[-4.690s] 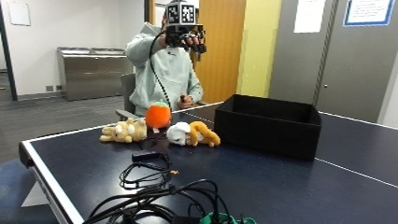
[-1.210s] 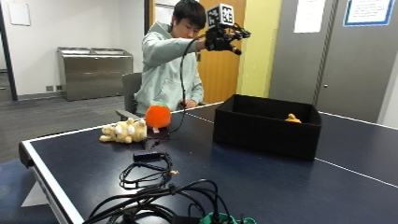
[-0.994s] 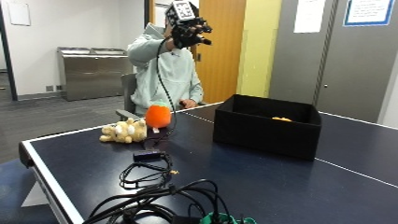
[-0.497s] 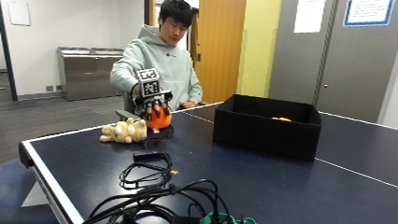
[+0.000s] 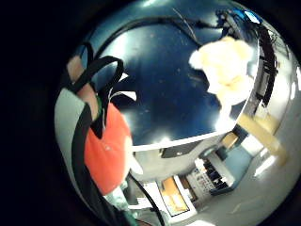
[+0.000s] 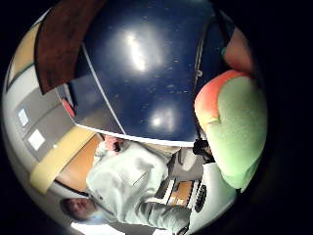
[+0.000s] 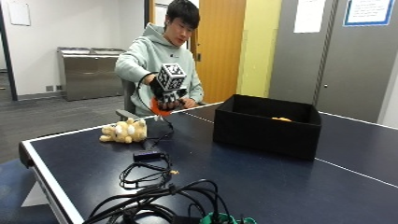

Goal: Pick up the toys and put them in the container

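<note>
The orange toy [image 7: 160, 108] is now sitting in the right hand [image 7: 167, 95], lifted clear of the table [image 7: 261, 186]. Half a second ago the hand was down on it at the table's near corner; a second ago the hand was up by the person's head. So the grasp has been made and the lift is beginning, which by my reading opens the second round of the task: one yellow-orange toy [image 7: 281, 119] is already lying in the box [image 7: 267, 126], put there in the last few seconds.

The fingers are curling round the orange toy, holding it against the palm. Close to the palm it is showing an orange side [image 5: 107, 155] and a pale green side [image 6: 234, 132], rounded and soft-looking, with a small white tag sticking out by the fingers. Its exact figure is hard to make out, as the glove is covering most of it from outside.

Below the grip and a little outward toward the table's edge, the tan plush [image 7: 125, 131] is lying on its side, untouched and still to be collected. The box is standing well apart from the grip, further along the table, open at the top. Nearer the camera than the grip, a tangle of black cables [image 7: 149, 186] is lying on the table.
</note>
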Demonstrator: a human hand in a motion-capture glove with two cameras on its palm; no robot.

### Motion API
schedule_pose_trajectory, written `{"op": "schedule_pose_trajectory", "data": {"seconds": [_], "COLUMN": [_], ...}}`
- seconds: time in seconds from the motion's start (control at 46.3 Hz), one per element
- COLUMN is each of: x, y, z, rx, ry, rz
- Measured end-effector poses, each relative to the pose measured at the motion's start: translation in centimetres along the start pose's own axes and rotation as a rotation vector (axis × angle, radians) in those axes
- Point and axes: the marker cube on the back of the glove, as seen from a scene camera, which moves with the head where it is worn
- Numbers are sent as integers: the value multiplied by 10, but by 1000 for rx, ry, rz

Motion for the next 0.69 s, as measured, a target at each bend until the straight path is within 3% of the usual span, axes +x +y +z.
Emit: {"op": "schedule_pose_trajectory", "data": {"seconds": [0.195,0.324,0.497,0.605,0.692], "x": [-90,-169,-272,-295,-292], "y": [56,73,47,-2,-53], "z": [-45,-104,-178,-215,-226], "rx": [101,226,360,399,517], "ry": [102,94,19,-84,50], "rz": [-130,-248,-428,-409,-397]}}
